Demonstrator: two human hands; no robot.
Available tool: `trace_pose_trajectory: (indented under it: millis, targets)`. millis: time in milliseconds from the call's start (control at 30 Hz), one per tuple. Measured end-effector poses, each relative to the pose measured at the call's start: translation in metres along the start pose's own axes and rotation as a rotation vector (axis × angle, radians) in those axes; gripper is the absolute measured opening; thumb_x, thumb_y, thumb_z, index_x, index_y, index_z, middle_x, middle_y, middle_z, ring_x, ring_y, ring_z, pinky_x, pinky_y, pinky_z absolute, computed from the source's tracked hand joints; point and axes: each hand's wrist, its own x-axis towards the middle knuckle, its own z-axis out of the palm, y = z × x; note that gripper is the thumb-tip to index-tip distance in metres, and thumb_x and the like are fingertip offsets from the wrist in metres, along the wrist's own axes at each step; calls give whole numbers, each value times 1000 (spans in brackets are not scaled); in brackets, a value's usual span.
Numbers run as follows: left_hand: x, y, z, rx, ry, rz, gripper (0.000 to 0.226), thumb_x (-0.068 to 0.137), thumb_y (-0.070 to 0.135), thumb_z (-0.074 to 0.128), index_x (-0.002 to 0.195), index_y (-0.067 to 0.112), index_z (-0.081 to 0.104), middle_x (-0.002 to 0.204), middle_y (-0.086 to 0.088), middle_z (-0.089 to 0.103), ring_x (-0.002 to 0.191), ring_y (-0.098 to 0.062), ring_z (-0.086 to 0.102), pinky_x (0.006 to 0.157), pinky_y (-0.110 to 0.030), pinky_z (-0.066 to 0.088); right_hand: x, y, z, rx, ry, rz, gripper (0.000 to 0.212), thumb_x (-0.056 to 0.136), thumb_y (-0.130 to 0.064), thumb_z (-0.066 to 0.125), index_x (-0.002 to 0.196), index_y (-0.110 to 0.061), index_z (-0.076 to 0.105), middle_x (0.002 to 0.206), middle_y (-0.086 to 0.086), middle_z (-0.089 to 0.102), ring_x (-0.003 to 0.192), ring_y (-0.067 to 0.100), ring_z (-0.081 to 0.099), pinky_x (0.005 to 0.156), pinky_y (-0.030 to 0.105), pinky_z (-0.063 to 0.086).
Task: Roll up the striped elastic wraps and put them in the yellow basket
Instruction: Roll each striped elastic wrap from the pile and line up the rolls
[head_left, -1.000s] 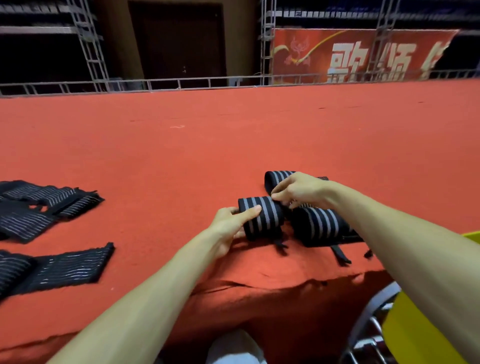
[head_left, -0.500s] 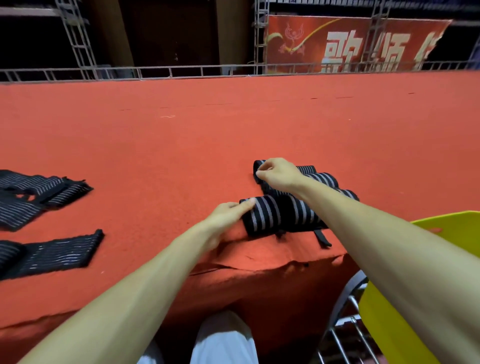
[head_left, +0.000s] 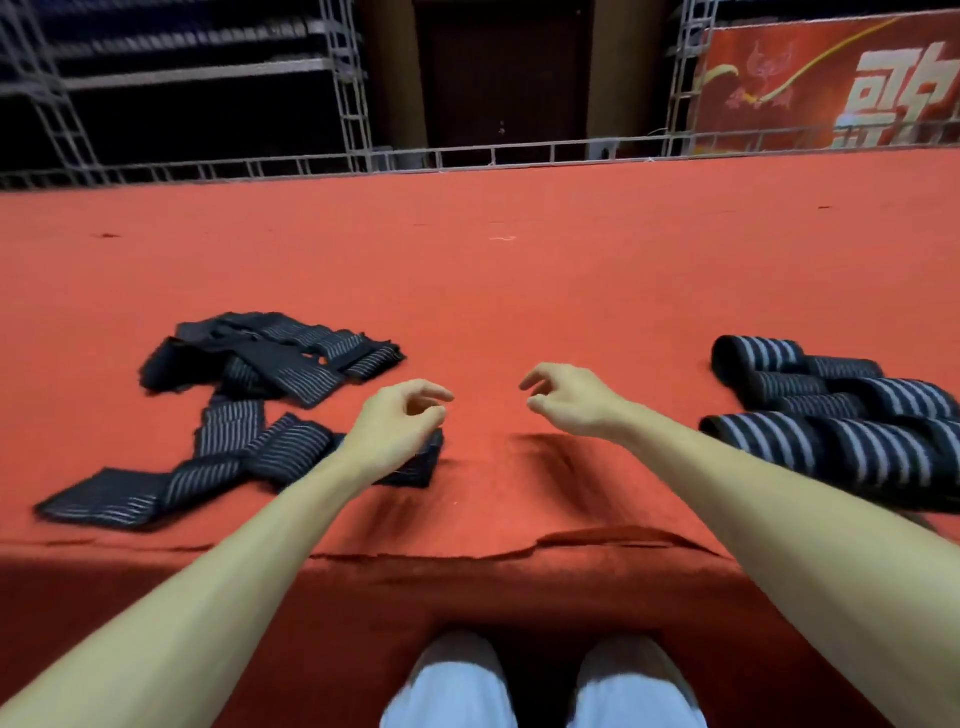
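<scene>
A person's two bare forearms reach up from the bottom of the frame over a red carpeted surface (head_left: 519, 291). The left hand (head_left: 397, 423), left of centre, hovers with fingers loosely curled and empty, directly above the near end of a flat unrolled wrap (head_left: 156, 486) that runs toward the lower left; this looks like the next one to be rolled. The right hand (head_left: 569, 397), just right of centre, is likewise loosely curled, grasping nothing, over bare carpet. A tangled heap of more unrolled wraps (head_left: 270, 356) lies at the mid left. At the right edge sits a cluster of rolled wraps (head_left: 841, 415), grouped near the table's front edge, probably awaiting transfer. The yellow basket is not in view. Metal trusses (head_left: 353, 88) and a red banner (head_left: 831, 78) fill the top of the frame.
</scene>
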Motion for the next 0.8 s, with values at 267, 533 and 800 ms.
trace_pose_trajectory:
  millis: [267, 533, 800]
  targets:
    - [-16, -110, -35, 273, 312, -62, 21, 88, 8, 58, 102, 17, 71, 106, -1, 66, 107, -21, 56, 98, -32, 40, 46, -64, 82, -108, -162, 50, 50, 95, -51, 49, 113, -7, 65, 118, 16, 66, 112, 31, 60, 90, 34, 47]
    - [-12, -124, -30, 346, 298, -25, 24, 90, 18, 55, 108, 21, 71, 114, 5, 62, 113, -17, 49, 102, -34, 36, 53, -67, 110, -27, -143, 43, 32, 80, -51, 72, 81, -24, 55, 91, 1, 65, 89, 21, 59, 71, 28, 40]
    - [-23, -117, -27, 503, 234, 73, 27, 98, 31, 46, 114, 27, 67, 115, 13, 61, 115, -11, 47, 106, -32, 20, 28, -58, 76, 269, -214, 24, 30, 84, -27, 75, 67, -16, 53, 61, -2, 57, 51, 10, 51, 47, 17, 39]
